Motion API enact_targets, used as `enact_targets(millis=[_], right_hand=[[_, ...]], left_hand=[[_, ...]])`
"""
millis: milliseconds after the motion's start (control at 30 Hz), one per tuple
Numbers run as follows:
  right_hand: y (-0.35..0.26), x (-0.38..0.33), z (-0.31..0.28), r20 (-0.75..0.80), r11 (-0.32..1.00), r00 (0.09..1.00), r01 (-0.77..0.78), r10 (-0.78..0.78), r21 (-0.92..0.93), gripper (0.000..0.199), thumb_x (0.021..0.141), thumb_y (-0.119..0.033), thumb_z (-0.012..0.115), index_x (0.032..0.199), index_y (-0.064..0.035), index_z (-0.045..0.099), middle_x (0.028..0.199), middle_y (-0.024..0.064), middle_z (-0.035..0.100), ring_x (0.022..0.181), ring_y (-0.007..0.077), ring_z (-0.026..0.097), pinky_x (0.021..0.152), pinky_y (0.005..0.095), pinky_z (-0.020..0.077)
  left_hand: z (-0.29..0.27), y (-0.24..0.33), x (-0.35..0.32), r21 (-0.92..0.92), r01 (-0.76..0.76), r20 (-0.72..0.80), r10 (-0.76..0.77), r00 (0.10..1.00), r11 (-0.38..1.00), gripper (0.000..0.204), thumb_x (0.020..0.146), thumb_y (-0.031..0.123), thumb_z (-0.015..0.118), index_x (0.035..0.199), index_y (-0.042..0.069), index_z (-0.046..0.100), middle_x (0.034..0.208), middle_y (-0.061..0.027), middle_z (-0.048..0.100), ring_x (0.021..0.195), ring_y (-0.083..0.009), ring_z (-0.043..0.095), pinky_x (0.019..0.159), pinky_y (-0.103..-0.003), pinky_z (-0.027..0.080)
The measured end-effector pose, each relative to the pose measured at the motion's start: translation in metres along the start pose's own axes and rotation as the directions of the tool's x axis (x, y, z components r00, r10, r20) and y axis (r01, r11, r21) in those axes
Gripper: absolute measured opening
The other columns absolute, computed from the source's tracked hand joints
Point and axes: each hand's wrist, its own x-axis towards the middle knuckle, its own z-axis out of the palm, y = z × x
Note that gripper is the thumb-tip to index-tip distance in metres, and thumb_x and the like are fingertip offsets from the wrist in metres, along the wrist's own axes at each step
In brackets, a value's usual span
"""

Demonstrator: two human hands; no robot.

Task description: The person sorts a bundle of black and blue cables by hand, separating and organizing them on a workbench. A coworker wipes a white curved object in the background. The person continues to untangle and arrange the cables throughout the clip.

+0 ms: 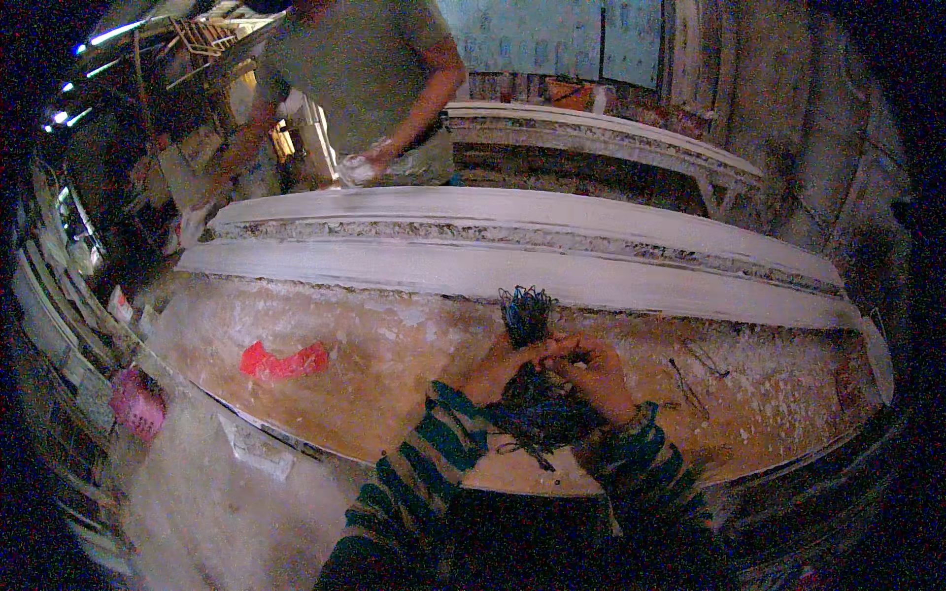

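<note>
A bundle of dark, thin looped cords [526, 315] stands up out of my left hand [505, 366], whose fingers are closed round it. My right hand [595, 374] is right beside it, thumb and fingers pinched together close to the bundle. Whatever sits in that pinch is too small and dim to make out. Below both hands, a larger tangle of dark cords [547, 409] lies at the near edge of the worktable, with loose ends trailing toward me. Striped sleeves cover my forearms.
Two long whitish boards [473, 268] lie across the far side of the dusty brown worktable [394, 394]. A red scrap [284, 361] rests to the left, loose cord pieces [690, 384] to the right. Across the boards stands another person [360, 94]. A pink bundle [138, 404] is at far left.
</note>
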Motion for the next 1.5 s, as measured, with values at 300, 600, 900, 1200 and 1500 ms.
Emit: enact_targets(millis=[300, 600, 900, 1200, 1500], right_hand=[[-0.001, 0.005, -0.016, 0.037, 0.963, 0.99, -0.124, 0.137, -0.24, 0.028, 0.08, -0.003, 0.06, 0.108, -0.0052, 0.059, 0.079, -0.0003, 0.059, 0.072, 0.0094, 0.054, 0.067, 0.0251, 0.0446], [0.017, 0.005, -0.012, 0.119, 0.984, 0.982, -0.134, 0.148, -0.12, 0.028, 0.08, 0.0, 0.056, 0.108, -0.0031, 0.059, 0.089, 0.0037, 0.063, 0.07, 0.0127, 0.057, 0.065, 0.0264, 0.0471], [-0.01, 0.005, -0.027, -0.325, 0.983, 0.932, 0.183, -0.162, 0.035, 0.023, 0.087, -0.014, 0.051, 0.105, -0.003, 0.061, 0.099, 0.0073, 0.064, 0.08, 0.0162, 0.058, 0.07, 0.029, 0.047], [-0.016, 0.003, -0.001, -0.133, 0.973, 0.972, 0.172, -0.193, -0.152, 0.019, 0.088, -0.012, 0.053, 0.103, -0.0055, 0.063, 0.101, 0.0068, 0.064, 0.086, 0.0169, 0.059, 0.079, 0.0292, 0.0458], [-0.014, -0.001, 0.005, -0.037, 0.803, 0.949, 0.244, -0.314, -0.544, 0.014, 0.081, -0.01, 0.063, 0.094, -0.005, 0.063, 0.087, 0.004, 0.064, 0.085, 0.0168, 0.06, 0.077, 0.0313, 0.0461]], left_hand=[[-0.009, -0.01, 0.004, -0.36, -0.025, -0.051, 0.008, 0.999, 0.932, 0.019, 0.082, 0.026, 0.064, 0.087, 0.011, 0.054, 0.069, 0.0003, 0.053, 0.063, -0.0107, 0.052, 0.054, -0.024, 0.043], [-0.016, -0.018, 0.009, -0.522, -0.002, 0.016, 0.012, 1.0, 0.853, 0.017, 0.086, 0.026, 0.06, 0.087, 0.012, 0.05, 0.074, -0.0004, 0.052, 0.066, -0.0135, 0.054, 0.061, -0.027, 0.046], [-0.02, -0.018, 0.008, -0.582, 0.002, -0.037, -0.029, 0.999, 0.813, 0.023, 0.087, 0.032, 0.059, 0.088, 0.013, 0.048, 0.074, 0.0001, 0.05, 0.071, -0.0155, 0.054, 0.066, -0.03, 0.047], [-0.018, -0.023, 0.008, -0.132, -0.065, 0.041, 0.071, 0.997, 0.989, 0.026, 0.084, 0.027, 0.064, 0.098, 0.011, 0.05, 0.078, 0.0016, 0.052, 0.071, -0.0099, 0.05, 0.064, -0.025, 0.043], [-0.005, -0.01, 0.003, -0.198, -0.09, 0.054, 0.103, 0.993, 0.976, 0.037, 0.081, 0.024, 0.067, 0.11, 0.007, 0.052, 0.082, 0.0013, 0.055, 0.072, -0.0098, 0.049, 0.065, -0.025, 0.042]])
